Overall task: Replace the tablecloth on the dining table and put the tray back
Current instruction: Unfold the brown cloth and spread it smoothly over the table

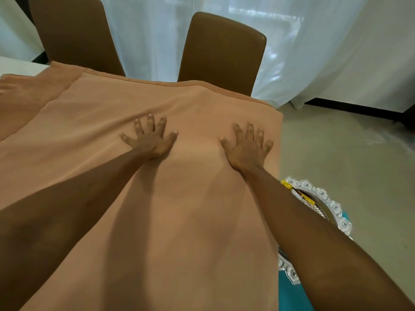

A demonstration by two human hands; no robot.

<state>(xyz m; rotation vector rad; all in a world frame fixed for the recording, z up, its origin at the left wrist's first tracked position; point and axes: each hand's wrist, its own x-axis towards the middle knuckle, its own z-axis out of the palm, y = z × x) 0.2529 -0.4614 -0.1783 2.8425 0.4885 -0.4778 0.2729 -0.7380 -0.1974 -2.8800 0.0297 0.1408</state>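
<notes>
Lower right of frame: the tray (336, 209) waits off the table edge, nearest our right hand (246, 147). Mid-frame, that hand and our left hand (151, 139) lie flat, fingers spread, gripping nothing, on the tablecloth (190, 221). Folded section upper left, chairs (222, 52) beyond.

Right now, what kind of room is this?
Probably a home dining room. A table wears an orange tablecloth, two brown chairs are tucked in at its far side, and sheer white curtains hang behind them.
</notes>
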